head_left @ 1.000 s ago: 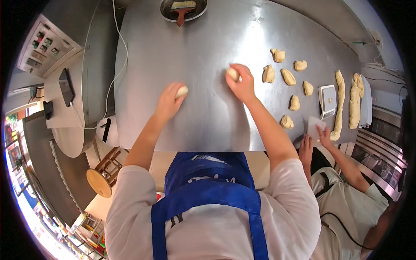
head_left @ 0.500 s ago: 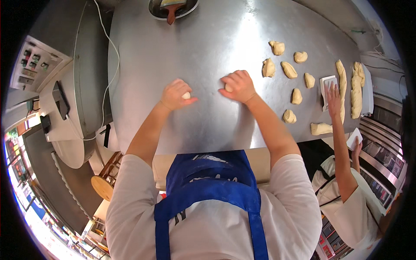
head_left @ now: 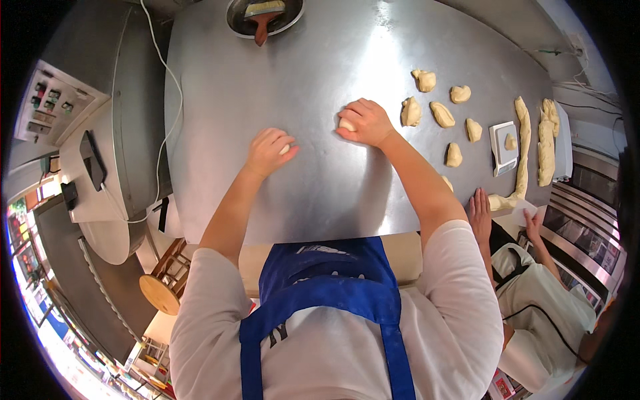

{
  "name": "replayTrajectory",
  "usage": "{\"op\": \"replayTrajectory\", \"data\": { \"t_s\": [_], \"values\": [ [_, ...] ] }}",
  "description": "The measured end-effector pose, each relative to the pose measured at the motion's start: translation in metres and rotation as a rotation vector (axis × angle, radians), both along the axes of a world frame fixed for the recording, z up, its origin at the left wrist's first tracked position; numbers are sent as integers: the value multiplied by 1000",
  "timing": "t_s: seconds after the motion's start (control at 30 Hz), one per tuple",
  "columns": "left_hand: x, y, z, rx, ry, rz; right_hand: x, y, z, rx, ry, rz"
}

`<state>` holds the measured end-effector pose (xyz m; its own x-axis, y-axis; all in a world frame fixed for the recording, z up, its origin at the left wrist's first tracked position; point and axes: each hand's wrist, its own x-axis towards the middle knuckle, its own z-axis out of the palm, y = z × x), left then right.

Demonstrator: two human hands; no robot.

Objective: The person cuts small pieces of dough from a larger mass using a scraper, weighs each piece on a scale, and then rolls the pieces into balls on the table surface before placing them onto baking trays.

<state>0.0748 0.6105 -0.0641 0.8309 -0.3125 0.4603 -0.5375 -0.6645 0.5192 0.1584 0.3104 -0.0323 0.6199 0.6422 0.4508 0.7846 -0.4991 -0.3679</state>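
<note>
My left hand (head_left: 269,152) is curled over a small dough ball (head_left: 285,149) on the metal table (head_left: 220,120). A second dough ball (head_left: 346,125) sits under the cupped fingers of my right hand (head_left: 367,122), a hand's width or so to the right. Both balls are pale and mostly covered by my fingers. Several loose dough pieces, such as a folded lump (head_left: 411,111) and an oval one (head_left: 442,114), lie on the table to the right of my right hand.
At the right, a co-worker's hand (head_left: 479,212) rests by the table edge, near a long dough strip (head_left: 523,143). A small white scale (head_left: 505,148) bears one dough piece (head_left: 511,142). A dark bowl (head_left: 294,19) with a brush (head_left: 261,30) stands at the far edge. A white cable (head_left: 179,87) hangs at left.
My hands have shifted slightly on the table, still over the dough balls. The co-worker's hand has left the scale, uncovering a dough piece there, and moved down to the near edge.
</note>
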Motion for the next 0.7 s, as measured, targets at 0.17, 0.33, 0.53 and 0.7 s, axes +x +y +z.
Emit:
{"op": "replayTrajectory", "data": {
  "t_s": [0.17, 0.33, 0.53, 0.7],
  "values": [
    [-48, -9, 16, -62, -1, 159, -65, 13, -5, 258, 215, 1],
    [15, -9, 18, 156, -8, -113, 14, 42, -1, -54, -175, 212],
    [-18, 4, 15, -44, -19, 253, -1, -11, -4, 89, -15, -48],
    [1, -16, 16, 15, -21, -137, 2, 45, -12, 82, -65, 166]
  ]
}}
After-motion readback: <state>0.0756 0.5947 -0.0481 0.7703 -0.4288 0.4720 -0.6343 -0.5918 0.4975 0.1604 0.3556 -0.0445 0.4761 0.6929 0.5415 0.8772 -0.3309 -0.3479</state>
